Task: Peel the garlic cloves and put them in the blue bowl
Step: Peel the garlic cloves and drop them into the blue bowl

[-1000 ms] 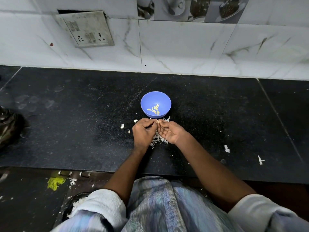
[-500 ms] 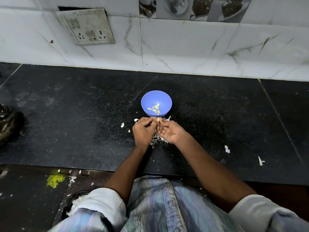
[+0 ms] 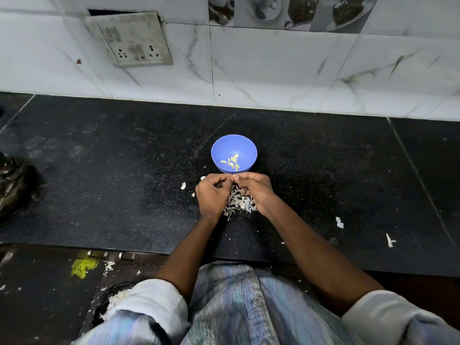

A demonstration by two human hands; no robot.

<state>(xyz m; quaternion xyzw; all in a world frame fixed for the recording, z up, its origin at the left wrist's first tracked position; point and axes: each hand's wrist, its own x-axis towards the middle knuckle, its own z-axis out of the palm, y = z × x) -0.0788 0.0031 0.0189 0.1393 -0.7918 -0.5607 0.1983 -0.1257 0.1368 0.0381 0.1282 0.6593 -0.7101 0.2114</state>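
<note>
Both hands, left hand (image 3: 213, 194) and right hand (image 3: 254, 190), just before blue bowl (image 3: 234, 153); fingers pinching one garlic clove (image 3: 234, 175) together.

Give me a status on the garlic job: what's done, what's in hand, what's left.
Done: several peeled cloves lie in the blue bowl, and a heap of skins sits on the counter. In hand: left hand and right hand meet over a clove just before the bowl. Left: that clove isn't in the bowl yet; a few pale pieces lie nearby, unpeeled or not I can't tell.
</note>
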